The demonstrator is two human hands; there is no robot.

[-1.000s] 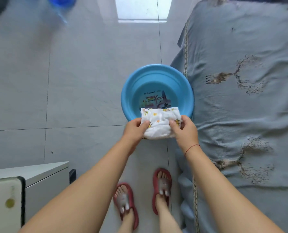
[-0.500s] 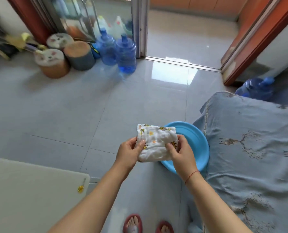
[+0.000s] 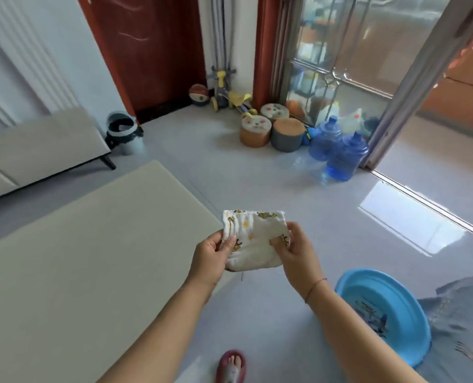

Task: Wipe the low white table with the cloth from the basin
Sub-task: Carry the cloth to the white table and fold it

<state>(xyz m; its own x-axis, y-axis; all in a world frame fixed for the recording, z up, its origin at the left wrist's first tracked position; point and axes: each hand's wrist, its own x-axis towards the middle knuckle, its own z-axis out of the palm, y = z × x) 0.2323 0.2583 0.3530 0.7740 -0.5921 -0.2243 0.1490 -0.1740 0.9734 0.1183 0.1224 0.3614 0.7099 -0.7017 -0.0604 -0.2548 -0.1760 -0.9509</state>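
Holding folded cloth (image 3: 253, 239) w/ both hands, beside table (image 3: 86, 266).

two blue water jugs (image 3: 337, 149) by glass door (image 3: 348, 62), three round stools (image 3: 271, 125), ball (image 3: 199, 95), toy trike (image 3: 225, 91), grey bench (image 3: 36, 147), bin (image 3: 122, 131)

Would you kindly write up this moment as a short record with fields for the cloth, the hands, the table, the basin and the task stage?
cloth: folded white cloth with yellow prints, held in the air beside the table's near corner
left hand: left hand grips the cloth's left edge
right hand: right hand pinches its right side
table: low white table, at the left, cloth not touching it
basin: blue basin on the floor at lower right, without the cloth
task stage: cloth taken out, wiping not yet begun
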